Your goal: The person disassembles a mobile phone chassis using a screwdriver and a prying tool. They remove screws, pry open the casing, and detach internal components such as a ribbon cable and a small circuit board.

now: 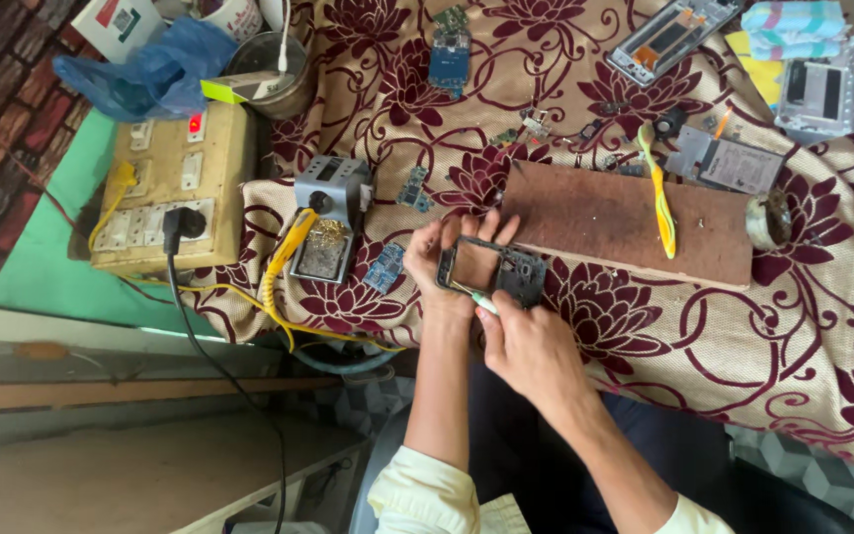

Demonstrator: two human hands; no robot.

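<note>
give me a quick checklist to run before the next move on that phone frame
1. Left hand grips the phone frame by its edge: ok.
2. Right hand holds the green-tipped tool against the frame: ok.
3. Tool tip seated in the right spot: cannot tell, too small.
4. Frame backed by the wooden board: not ok, it is held beside it.
5. Soldering station apart from both hands: ok.

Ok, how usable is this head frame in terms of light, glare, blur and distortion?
Head view: even, soft daylight with faint shadows; mild glare on the silver phone frame at the top; the left hand, right hand and black rectangular phone frame are reasonably sharp; the wide lens bends the pale wooden ledge at left.
</note>
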